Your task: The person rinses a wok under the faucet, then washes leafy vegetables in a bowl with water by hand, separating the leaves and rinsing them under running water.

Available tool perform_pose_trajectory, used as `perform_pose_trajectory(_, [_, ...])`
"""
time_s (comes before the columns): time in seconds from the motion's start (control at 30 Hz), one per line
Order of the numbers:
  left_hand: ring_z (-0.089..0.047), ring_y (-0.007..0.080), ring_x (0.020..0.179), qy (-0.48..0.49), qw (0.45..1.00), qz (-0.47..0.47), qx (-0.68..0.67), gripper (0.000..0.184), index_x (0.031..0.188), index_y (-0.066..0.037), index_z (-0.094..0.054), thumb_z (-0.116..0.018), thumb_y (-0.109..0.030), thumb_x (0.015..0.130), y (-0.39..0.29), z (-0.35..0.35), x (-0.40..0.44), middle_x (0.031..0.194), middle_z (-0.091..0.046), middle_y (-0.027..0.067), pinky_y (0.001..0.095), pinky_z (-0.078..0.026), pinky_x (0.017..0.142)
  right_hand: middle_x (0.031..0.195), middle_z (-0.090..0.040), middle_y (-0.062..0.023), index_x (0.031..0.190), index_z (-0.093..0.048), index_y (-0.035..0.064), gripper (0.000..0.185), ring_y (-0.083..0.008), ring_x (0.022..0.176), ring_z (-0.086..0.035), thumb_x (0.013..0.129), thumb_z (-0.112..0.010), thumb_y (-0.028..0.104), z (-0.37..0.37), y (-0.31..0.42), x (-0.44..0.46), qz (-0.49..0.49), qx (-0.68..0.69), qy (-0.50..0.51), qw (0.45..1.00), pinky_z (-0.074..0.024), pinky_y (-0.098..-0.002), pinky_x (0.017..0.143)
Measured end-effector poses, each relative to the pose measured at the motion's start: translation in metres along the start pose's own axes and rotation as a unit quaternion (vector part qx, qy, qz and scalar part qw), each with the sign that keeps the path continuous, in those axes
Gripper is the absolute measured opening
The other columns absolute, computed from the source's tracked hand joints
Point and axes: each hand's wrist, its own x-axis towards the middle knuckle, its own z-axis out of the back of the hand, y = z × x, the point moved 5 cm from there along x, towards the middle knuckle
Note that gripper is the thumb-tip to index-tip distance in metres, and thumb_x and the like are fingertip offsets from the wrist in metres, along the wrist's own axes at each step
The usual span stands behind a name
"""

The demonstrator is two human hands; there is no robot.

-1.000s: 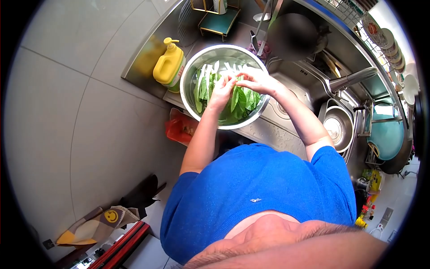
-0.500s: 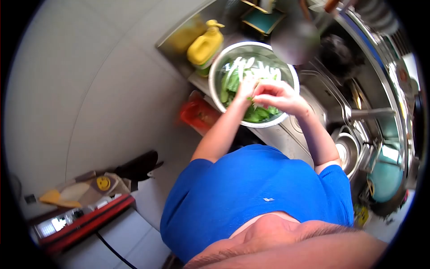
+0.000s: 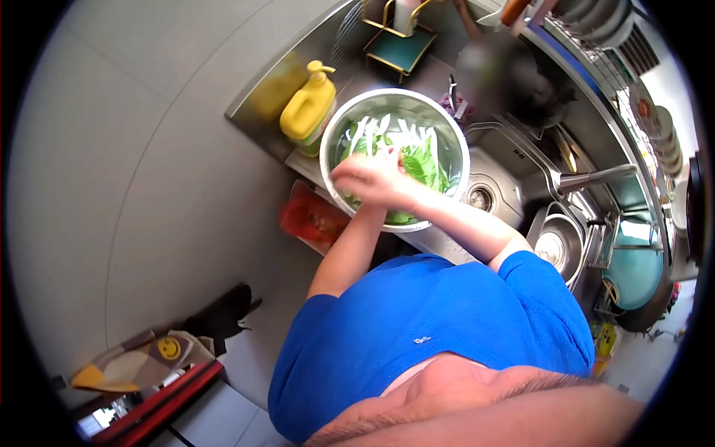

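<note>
A round metal basin point(image 3: 459, 170) holds water and green leafy vegetables point(image 3: 423, 165) with white stems. My right hand point(image 3: 366, 181) crosses over my left wrist at the near left part of the basin. Its fingers point left and are smeared by motion, so their grip and anything in them cannot be made out. Behind it, my left hand point(image 3: 392, 155) is low in the basin at the leaves, mostly hidden by the right hand. A yellow pump bottle point(image 3: 309, 110) stands left of the basin.
A red container point(image 3: 313, 217) lies below the basin's left side. The sink point(image 3: 503, 175) and its faucet point(image 3: 596, 179) are to the right, with a metal bowl point(image 3: 557, 242) nearby. A small green-topped stand point(image 3: 401, 51) and a dark round pan point(image 3: 495, 71) are behind.
My right hand has swung left from over the leaves, across my left wrist. My left hand is now deeper among the leaves and mostly covered. The camera view has also shifted.
</note>
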Motion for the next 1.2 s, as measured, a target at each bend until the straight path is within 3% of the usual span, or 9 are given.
perform_pose_trajectory(0.03, [-0.045, 0.0086, 0.053, 0.014, 1.000, 0.004, -0.027, 0.017, 0.086, 0.000, -0.055, -0.055, -0.017, 0.084, -0.012, 0.002, -0.003, 0.066, -0.052, 0.0031, 0.0240, -0.038, 0.048, 0.088, -0.060, -0.0095, 0.094, -0.061, 0.0076, 0.024, -0.0222, 0.083, -0.058, 0.074, -0.062, 0.022, 0.028, -0.031, 0.003, -0.106, 0.236, 0.006, 0.966, -0.0454, -0.0280, 0.075])
perform_pose_trajectory(0.1, [-0.048, 0.0105, 0.061, 0.013, 1.000, -0.001, 0.004, 0.015, 0.084, 0.001, -0.056, -0.055, -0.015, 0.082, -0.025, 0.005, 0.000, 0.069, -0.054, 0.0047, 0.0257, -0.040, 0.056, 0.092, -0.062, -0.0114, 0.097, -0.059, 0.0012, 0.022, -0.0153, 0.084, -0.059, 0.081, -0.052, 0.014, 0.055, -0.117, -0.020, -0.229, 0.162, -0.118, 0.953, -0.0456, -0.0279, 0.077])
perform_pose_trajectory(0.27, [-0.051, 0.0136, 0.067, 0.033, 0.996, -0.004, 0.087, 0.016, 0.084, 0.001, -0.056, -0.055, -0.014, 0.080, -0.010, 0.010, 0.019, 0.072, -0.058, 0.0081, 0.0277, -0.041, 0.064, 0.098, -0.058, -0.0231, 0.103, -0.052, -0.0060, 0.060, -0.0305, 0.094, -0.058, 0.074, -0.057, 0.046, 0.051, -0.176, -0.046, -0.391, -0.045, 0.089, 0.915, -0.0443, -0.0359, 0.084])
perform_pose_trajectory(0.33, [-0.050, 0.0134, 0.064, 0.062, 0.988, 0.010, 0.140, 0.017, 0.084, 0.001, -0.056, -0.056, -0.015, 0.080, -0.018, 0.008, 0.012, 0.069, -0.055, 0.0067, 0.0280, -0.041, 0.061, 0.100, -0.057, -0.0258, 0.110, -0.044, -0.0074, 0.072, -0.0323, 0.097, -0.056, 0.069, -0.061, 0.049, 0.022, -0.198, -0.047, -0.486, -0.018, 0.001, 0.874, -0.0437, -0.0378, 0.085])
perform_pose_trajectory(0.47, [-0.042, 0.0059, 0.058, 0.131, 0.980, 0.054, 0.140, 0.010, 0.086, -0.004, -0.054, -0.053, -0.014, 0.084, -0.009, 0.011, 0.004, 0.066, -0.048, -0.0028, 0.0208, -0.035, 0.053, 0.098, -0.059, -0.0179, 0.106, -0.050, -0.0037, 0.070, -0.0224, 0.092, -0.056, 0.058, -0.071, 0.042, -0.058, -0.248, -0.050, -0.406, 0.292, 0.002, 0.866, -0.0439, -0.0324, 0.079])
perform_pose_trajectory(0.7, [-0.044, 0.0107, 0.060, 0.047, 0.990, 0.021, 0.134, 0.014, 0.086, 0.001, -0.053, -0.050, -0.013, 0.084, -0.045, 0.023, 0.013, 0.067, -0.050, 0.0027, 0.0269, -0.038, 0.057, 0.092, -0.057, -0.0225, 0.107, -0.042, -0.0002, 0.054, -0.0342, 0.089, -0.056, 0.065, -0.064, 0.025, 0.010, -0.222, -0.050, -0.398, 0.099, 0.005, 0.912, -0.0453, -0.0366, 0.076])
perform_pose_trajectory(0.83, [-0.054, 0.0384, 0.082, -0.015, 0.903, -0.146, 0.405, 0.016, 0.085, 0.004, -0.051, -0.043, -0.007, 0.078, -0.032, -0.029, 0.025, 0.089, -0.056, 0.0242, 0.0464, -0.041, 0.077, 0.104, -0.055, -0.0244, 0.115, -0.037, 0.0013, 0.055, -0.0338, 0.097, -0.055, 0.072, -0.058, 0.030, -0.010, -0.228, -0.054, -0.449, -0.026, 0.071, 0.890, -0.0436, -0.0398, 0.084])
perform_pose_trajectory(0.87, [-0.052, 0.0370, 0.089, 0.014, 0.886, -0.049, 0.461, 0.016, 0.089, 0.003, -0.051, -0.043, -0.009, 0.080, -0.029, -0.039, 0.026, 0.097, -0.054, 0.0214, 0.0456, -0.043, 0.078, 0.105, -0.055, -0.0246, 0.115, -0.038, 0.0000, 0.050, -0.0348, 0.096, -0.055, 0.076, -0.053, 0.027, -0.002, -0.207, -0.050, -0.475, -0.043, 0.087, 0.875, -0.0444, -0.0411, 0.081])
perform_pose_trajectory(1.2, [-0.045, 0.0341, 0.107, 0.076, 0.796, -0.185, 0.571, 0.032, 0.107, -0.001, -0.049, -0.040, -0.021, 0.084, -0.003, -0.044, 0.032, 0.113, -0.049, 0.0215, 0.0400, -0.038, 0.090, 0.104, -0.054, -0.0201, 0.108, -0.040, 0.0048, 0.033, -0.0354, 0.089, -0.057, 0.080, -0.047, 0.021, -0.030, -0.218, -0.052, -0.349, -0.288, -0.073, 0.889, -0.0465, -0.0424, 0.074])
